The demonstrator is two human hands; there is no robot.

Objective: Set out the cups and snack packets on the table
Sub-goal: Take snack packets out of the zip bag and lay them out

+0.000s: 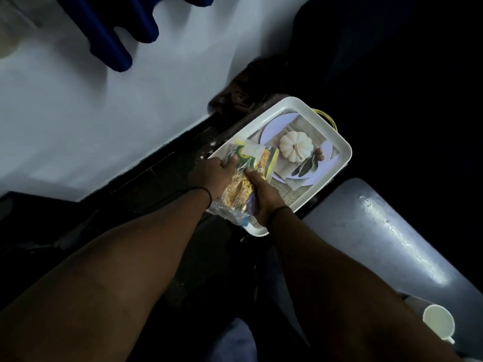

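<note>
Frame centre: both hands on packets point(251, 176), stacked at near-left end of tray point(337, 137). Left hand point(211, 176) curls fingers over stack's left edge; right hand point(264, 194) clasps right edge. Judged light, crinkly, slippery film, contents crushable: hold by edges, squeeze gently, keep stack level. Cup point(439, 322) lower right, well apart, untouched.

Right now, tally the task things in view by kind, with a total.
Snack packets: at least 2, bunched together in both hands; exact count unclear
Cups: 1
Trays: 1
Total: at least 4
</note>
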